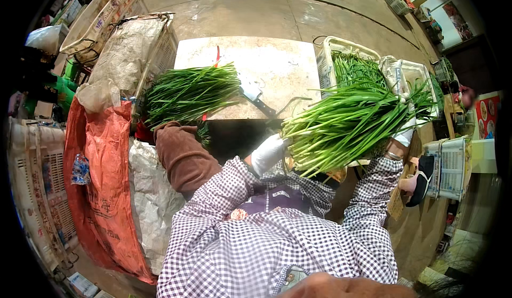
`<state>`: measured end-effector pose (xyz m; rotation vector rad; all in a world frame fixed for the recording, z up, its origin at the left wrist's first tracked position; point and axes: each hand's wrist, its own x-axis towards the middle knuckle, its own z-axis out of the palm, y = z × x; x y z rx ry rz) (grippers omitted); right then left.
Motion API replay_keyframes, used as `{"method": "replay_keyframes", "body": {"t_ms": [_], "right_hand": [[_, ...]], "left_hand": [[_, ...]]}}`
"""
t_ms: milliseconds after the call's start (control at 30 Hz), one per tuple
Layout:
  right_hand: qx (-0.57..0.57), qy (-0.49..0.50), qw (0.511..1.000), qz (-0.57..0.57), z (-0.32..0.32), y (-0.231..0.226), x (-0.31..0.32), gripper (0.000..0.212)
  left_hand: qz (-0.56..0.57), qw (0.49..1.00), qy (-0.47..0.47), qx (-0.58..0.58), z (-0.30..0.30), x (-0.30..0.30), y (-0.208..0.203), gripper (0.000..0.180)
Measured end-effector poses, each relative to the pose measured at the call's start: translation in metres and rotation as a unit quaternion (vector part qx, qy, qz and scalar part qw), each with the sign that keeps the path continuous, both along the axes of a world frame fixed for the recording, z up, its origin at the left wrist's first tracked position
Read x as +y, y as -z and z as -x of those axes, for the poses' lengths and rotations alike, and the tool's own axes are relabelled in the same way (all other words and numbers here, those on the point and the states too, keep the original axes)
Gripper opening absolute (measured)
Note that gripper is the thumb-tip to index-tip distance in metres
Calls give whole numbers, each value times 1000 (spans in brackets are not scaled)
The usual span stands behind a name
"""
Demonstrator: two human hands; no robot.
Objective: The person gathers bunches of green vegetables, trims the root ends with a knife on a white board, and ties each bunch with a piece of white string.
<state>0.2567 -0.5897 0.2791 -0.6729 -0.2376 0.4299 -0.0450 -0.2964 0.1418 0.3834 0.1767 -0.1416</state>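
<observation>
A large loose bunch of garlic chives [352, 122] lies across my lap at the right, white stem ends to the left and green leaves to the right. My left hand [268, 154], in a white glove, is closed at the stem ends; its fingertips are partly hidden by them. At the leafy end my right hand [405, 134], also white-gloved, grips the bunch from below, mostly covered by leaves. On the white board [245, 53] in front, a knife [260, 102] with a black handle rests near the edge. Another chive bunch [192, 93] lies at the board's left, beside a red tie [217, 56].
White plastic crates [341, 43] with greens stand at the right of the board. To the left are a sack-covered crate [130, 47], a red-orange sack [106, 175] and a white sack [152, 196]. A thin curved strip [293, 103] lies near the knife.
</observation>
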Motion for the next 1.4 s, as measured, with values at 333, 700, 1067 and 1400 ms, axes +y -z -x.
{"method": "replay_keyframes", "body": {"t_ms": [333,700,1067,1400], "right_hand": [[5,-33,998,-60,36,-42,60,19],[-22,-21,999,-15,93,-66,100,24],[-55,77,995,28,101,-67,98,26],[-135,111,973,153,127,-45,149,23]], "left_hand": [[-813,429,375,121,19,26,80,59],[-332,932,-6,145,4,40,60,39],[-795,591,93,101,8,46,48,29],[-801,585,-119,-56,2,54,-89,91]]}}
